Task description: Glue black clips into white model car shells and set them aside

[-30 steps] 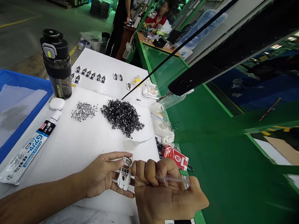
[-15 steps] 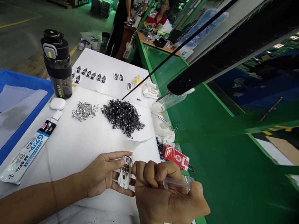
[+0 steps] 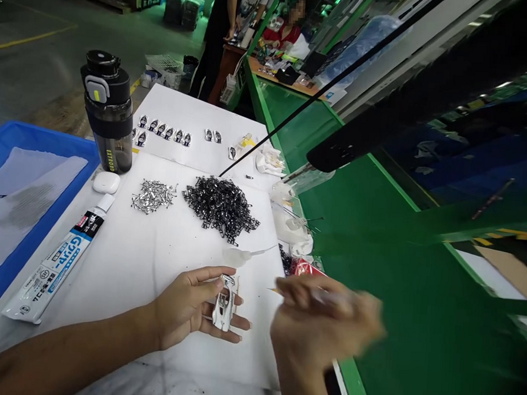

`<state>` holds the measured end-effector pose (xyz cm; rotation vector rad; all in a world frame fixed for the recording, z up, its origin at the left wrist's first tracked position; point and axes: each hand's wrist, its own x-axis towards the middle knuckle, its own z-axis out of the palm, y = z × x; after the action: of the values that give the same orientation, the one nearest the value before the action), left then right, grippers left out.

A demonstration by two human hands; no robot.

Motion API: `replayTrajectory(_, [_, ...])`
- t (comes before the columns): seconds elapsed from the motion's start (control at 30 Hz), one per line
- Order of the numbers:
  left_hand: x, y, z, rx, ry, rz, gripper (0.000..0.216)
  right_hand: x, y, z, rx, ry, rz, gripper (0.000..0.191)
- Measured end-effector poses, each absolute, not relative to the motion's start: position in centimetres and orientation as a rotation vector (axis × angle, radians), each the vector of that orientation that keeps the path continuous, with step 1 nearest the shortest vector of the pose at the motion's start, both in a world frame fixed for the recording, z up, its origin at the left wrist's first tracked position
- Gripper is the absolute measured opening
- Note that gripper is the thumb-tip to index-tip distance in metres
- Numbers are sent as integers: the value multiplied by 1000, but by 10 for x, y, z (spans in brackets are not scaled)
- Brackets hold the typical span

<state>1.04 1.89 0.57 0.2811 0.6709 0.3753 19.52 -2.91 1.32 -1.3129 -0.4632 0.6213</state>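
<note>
My left hand (image 3: pixel 182 311) holds a small, shiny, silver-white shell-like part (image 3: pixel 223 310) between thumb and fingers, with cut-outs showing on its face. To the right, my right hand (image 3: pixel 322 327) is smeared by motion and closed around a translucent syringe (image 3: pixel 329 297). The syringe's thin amber tip (image 3: pixel 274 290) points left towards the part, apart from it. Just beyond my left hand lies a flat translucent piece (image 3: pixel 237 256) with a thin stem. Further back are a heap of small black clips (image 3: pixel 221 207) and a smaller pile of silver pins (image 3: pixel 153 196).
A glue tube (image 3: pixel 59 263), a white case (image 3: pixel 106 182) and a dark bottle (image 3: pixel 109 116) line the left side, beside a blue tray (image 3: pixel 75 196). Finished-looking silver-and-black parts (image 3: pixel 170 132) stand in rows behind. A red box (image 3: pixel 306 267) is partly hidden by my right hand.
My right hand has moved right with the syringe, drawing its tip away from the part. My left hand still holds the part, which is now in fuller view.
</note>
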Motion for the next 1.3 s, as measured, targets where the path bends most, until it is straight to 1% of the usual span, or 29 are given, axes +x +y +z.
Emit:
replayTrajectory(0.07, [10,19,6,279,676,367,34,191,-14,21,-1370,-400,516,53])
replayTrajectory(0.17, [10,18,4,283,659,357,36,177,-14,47,-1208,-449,484,45])
replayTrajectory(0.23, [9,17,2,294,640,356,39,166,-23,64,-1098,-494,616,43])
replayTrajectory(0.3, [9,17,2,294,630,360,41,157,-31,73,-1043,-502,828,43])
replayTrajectory(0.4, [10,18,4,278,660,374,37,151,-35,67,-988,-481,1066,48])
replayTrajectory(0.53, [11,19,7,267,713,388,33,154,-34,46,-959,-439,1195,51])
replayTrajectory(1.03, [9,18,5,271,695,391,38,163,-39,32,-984,-388,1249,50])
replayTrajectory(1.3, [9,18,4,276,686,393,40,159,-37,38,-966,-381,1248,48])
